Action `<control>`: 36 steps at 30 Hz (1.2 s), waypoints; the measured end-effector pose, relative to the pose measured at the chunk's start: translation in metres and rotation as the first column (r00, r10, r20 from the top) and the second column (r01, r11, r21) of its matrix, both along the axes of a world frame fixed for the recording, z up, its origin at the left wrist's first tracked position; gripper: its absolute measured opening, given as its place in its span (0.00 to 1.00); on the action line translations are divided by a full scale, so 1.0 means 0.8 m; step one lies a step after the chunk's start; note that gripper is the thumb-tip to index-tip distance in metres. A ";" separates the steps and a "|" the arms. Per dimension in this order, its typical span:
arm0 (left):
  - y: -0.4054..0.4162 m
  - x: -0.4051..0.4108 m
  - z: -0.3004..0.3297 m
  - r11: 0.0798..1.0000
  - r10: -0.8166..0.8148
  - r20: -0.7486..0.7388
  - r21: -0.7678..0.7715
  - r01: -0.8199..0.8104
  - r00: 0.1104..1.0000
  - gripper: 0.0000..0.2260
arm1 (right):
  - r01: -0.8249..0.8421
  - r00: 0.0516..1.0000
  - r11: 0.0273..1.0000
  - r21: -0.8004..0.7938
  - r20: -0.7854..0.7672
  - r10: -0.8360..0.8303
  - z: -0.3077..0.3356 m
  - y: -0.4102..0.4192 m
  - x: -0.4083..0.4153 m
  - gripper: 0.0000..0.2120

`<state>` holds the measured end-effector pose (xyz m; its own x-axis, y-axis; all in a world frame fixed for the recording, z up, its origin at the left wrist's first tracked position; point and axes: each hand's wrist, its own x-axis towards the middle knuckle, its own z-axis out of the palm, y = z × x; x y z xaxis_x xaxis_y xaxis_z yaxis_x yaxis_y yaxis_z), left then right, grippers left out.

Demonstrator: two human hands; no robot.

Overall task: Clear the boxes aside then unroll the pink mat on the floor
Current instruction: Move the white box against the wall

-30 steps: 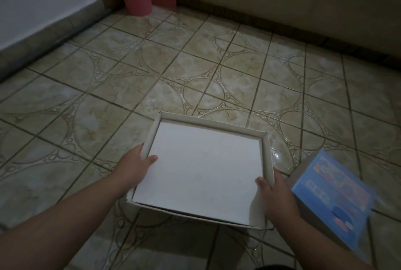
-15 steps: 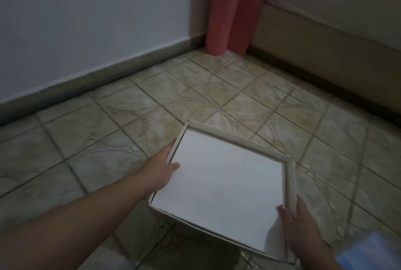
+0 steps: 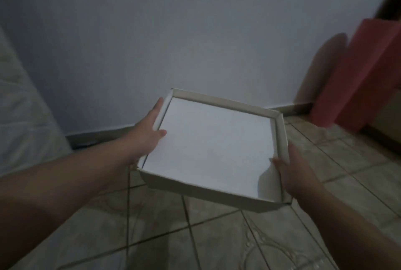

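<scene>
Left hand (image 3: pixel 147 137) at 9 o'clock clamps the white box (image 3: pixel 214 150) wall, thumb inside. Box held centre, above the floor (image 3: pixel 173 237). Right hand (image 3: pixel 297 174) grips at 4 o'clock. Pink mat (image 3: pixel 355 83) rolled at 2 o'clock. Best kept level, then lowered beside the wall (image 3: pixel 173 30), clear of the mat's path.

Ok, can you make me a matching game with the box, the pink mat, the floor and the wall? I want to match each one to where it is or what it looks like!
Things:
1. white box
2. pink mat
3. floor
4. wall

Descriptions:
A. plain and pale, behind the box
B. rolled up, standing at the right
C. held up by the left hand and the right hand
D. covered in patterned tiles

Pairs: 1-C, 2-B, 3-D, 4-A
</scene>
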<state>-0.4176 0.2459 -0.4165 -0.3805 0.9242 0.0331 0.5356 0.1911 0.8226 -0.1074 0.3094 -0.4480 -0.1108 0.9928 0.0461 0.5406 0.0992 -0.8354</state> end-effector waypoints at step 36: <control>0.088 -0.323 -0.287 0.864 0.422 0.021 -0.310 -0.396 0.906 0.37 | -0.397 0.848 0.862 -0.315 0.234 0.476 -0.257 0.241 -0.404 0.35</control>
<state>-0.6760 0.3163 -0.6464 -0.7155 0.6472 -0.2630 0.2870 0.6156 0.7340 -0.4303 0.5018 -0.6537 -0.5046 0.8109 -0.2962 0.7125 0.1974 -0.6733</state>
